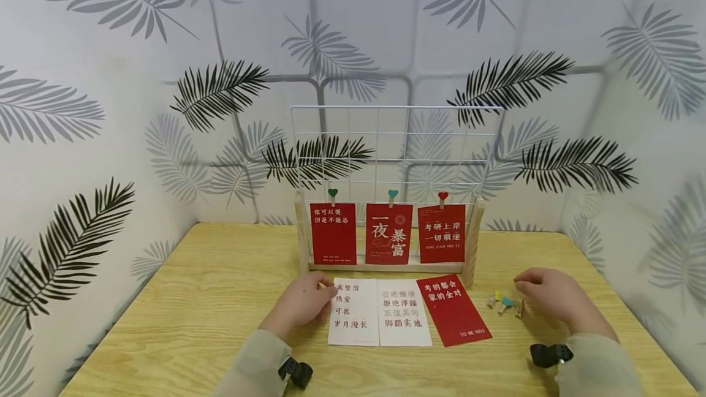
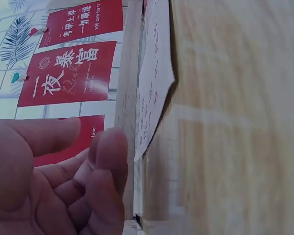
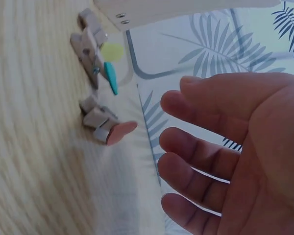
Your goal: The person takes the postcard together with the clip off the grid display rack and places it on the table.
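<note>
My left hand is beside the left edge of a white card printed with red characters. Its fingers curl loosely, with a gap between thumb and forefinger in the left wrist view. Another white card and a tilted red card lie to the right on the table. My right hand hovers near three small wooden clothespins, its fingers relaxed and holding nothing. In the right wrist view, one clothespin has a teal heart, one a yellow piece, and the nearest an orange-pink heart.
Behind the cards stands a white wire grid in a wooden base. Three red cards hang on it, under a green heart clip, a teal one and a red one. Leaf-patterned walls enclose the wooden table.
</note>
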Tool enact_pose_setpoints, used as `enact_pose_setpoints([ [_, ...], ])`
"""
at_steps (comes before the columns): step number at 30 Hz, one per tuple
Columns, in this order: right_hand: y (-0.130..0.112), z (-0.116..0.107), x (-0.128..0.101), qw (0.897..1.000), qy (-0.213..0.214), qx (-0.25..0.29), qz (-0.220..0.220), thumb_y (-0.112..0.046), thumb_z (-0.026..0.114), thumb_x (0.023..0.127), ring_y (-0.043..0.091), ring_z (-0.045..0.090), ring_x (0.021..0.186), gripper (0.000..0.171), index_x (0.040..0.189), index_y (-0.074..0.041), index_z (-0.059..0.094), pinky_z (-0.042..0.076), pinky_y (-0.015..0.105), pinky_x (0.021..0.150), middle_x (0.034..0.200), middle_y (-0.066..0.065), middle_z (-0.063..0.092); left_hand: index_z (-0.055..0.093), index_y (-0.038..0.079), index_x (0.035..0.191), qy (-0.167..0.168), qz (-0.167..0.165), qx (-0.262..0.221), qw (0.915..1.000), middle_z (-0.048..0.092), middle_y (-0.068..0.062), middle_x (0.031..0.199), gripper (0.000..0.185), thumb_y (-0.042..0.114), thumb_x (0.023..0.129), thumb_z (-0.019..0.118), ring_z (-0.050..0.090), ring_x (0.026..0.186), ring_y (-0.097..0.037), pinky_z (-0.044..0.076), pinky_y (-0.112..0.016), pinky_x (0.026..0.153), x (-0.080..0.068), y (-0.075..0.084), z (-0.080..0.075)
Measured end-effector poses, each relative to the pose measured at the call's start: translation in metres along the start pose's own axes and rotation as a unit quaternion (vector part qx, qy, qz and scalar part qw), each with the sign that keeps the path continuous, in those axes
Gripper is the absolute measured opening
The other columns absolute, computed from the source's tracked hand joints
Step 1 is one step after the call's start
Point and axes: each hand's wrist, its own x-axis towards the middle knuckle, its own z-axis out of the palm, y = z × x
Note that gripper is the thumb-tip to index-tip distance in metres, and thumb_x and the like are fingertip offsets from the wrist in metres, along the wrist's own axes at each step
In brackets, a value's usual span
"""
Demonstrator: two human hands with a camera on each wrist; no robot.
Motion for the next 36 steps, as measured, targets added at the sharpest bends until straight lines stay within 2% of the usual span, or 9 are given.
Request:
enact_pose_setpoints([
  [2, -0.004, -0.001, 0.0, 1.0, 0.01, 0.002, -0.005, -0.031, 0.058, 0.103, 0.045, 0.061, 0.11, 0.036, 0.121, -0.002, 0.069, 0.049, 0.059, 0.085, 0.119, 0.02, 0.068, 0.065, 0.01, 0.113, 0.008, -0.002, 0.004, 1.0, 0.065, -0.006, 0.073, 0.022, 0.028, 0.101, 0.063, 0.059, 0.06, -0.02, 0.047, -0.034, 0.062, -0.001, 0.004, 0.0],
  [7, -0.017, -0.003, -0.003, 0.998, 0.045, 0.006, -0.035, -0.029, 0.061, 0.102, 0.039, 0.062, 0.104, 0.033, 0.12, -0.003, 0.071, 0.051, 0.056, 0.082, 0.118, 0.019, 0.068, 0.064, 0.01, 0.115, 0.013, 0.004, -0.028, 0.9995, 0.066, -0.009, 0.087, 0.023, 0.028, 0.1, 0.065, 0.066, 0.065, -0.022, 0.051, -0.034, 0.061, -0.004, 0.013, 0.0],
  [14, -0.032, -0.007, -0.009, 0.995, 0.084, 0.019, -0.057, -0.029, 0.061, 0.102, 0.035, 0.063, 0.097, 0.031, 0.117, -0.004, 0.072, 0.053, 0.053, 0.075, 0.116, 0.02, 0.063, 0.062, 0.008, 0.119, 0.028, 0.046, -0.059, 0.9968, 0.066, -0.007, 0.092, 0.026, 0.026, 0.1, 0.064, 0.068, 0.066, -0.022, 0.05, -0.034, 0.059, -0.007, 0.023, -0.002],
  [18, -0.04, -0.008, -0.01, 0.992, 0.109, 0.018, -0.065, -0.028, 0.061, 0.102, 0.033, 0.063, 0.095, 0.03, 0.117, -0.005, 0.073, 0.052, 0.052, 0.076, 0.118, 0.022, 0.061, 0.062, 0.008, 0.124, 0.021, 0.069, -0.07, 0.995, 0.067, -0.009, 0.096, 0.029, 0.026, 0.101, 0.064, 0.068, 0.068, -0.021, 0.05, -0.034, 0.061, -0.007, 0.027, -0.002],
  [23, -0.05, -0.006, -0.009, 0.989, 0.128, 0.015, -0.067, -0.029, 0.061, 0.102, 0.028, 0.06, 0.092, 0.029, 0.116, -0.007, 0.073, 0.05, 0.046, 0.072, 0.115, 0.018, 0.061, 0.062, 0.01, 0.125, 0.006, 0.089, -0.079, 0.9929, 0.068, -0.013, 0.099, 0.029, 0.025, 0.1, 0.065, 0.069, 0.069, -0.022, 0.051, -0.035, 0.064, -0.006, 0.032, -0.002],
  [27, -0.061, -0.003, -0.009, 0.985, 0.147, 0.029, -0.082, -0.028, 0.061, 0.102, 0.035, 0.06, 0.099, 0.028, 0.117, -0.007, 0.072, 0.051, 0.053, 0.079, 0.12, 0.019, 0.059, 0.061, 0.01, 0.127, 0.001, 0.097, -0.081, 0.992, 0.067, -0.009, 0.1, 0.03, 0.025, 0.1, 0.064, 0.07, 0.071, -0.02, 0.054, -0.037, 0.068, -0.006, 0.034, -0.002],
  [31, -0.074, 0.0, -0.008, 0.979, 0.169, 0.045, -0.105, -0.027, 0.061, 0.103, 0.042, 0.054, 0.113, 0.029, 0.118, -0.005, 0.071, 0.045, 0.063, 0.09, 0.128, 0.021, 0.056, 0.061, 0.01, 0.128, 0.0, 0.105, -0.086, 0.9907, 0.065, -0.004, 0.1, 0.031, 0.023, 0.1, 0.064, 0.07, 0.077, -0.019, 0.057, -0.038, 0.073, -0.007, 0.032, -0.004],
  [36, -0.085, 0.002, -0.005, 0.974, 0.185, 0.047, -0.118, -0.024, 0.061, 0.102, 0.042, 0.05, 0.119, 0.027, 0.118, -0.004, 0.071, 0.045, 0.064, 0.091, 0.13, 0.021, 0.056, 0.061, 0.012, 0.125, -0.003, 0.119, -0.084, 0.9893, 0.067, -0.006, 0.103, 0.028, 0.024, 0.1, 0.065, 0.068, 0.082, -0.02, 0.056, -0.036, 0.075, -0.006, 0.032, -0.002],
])
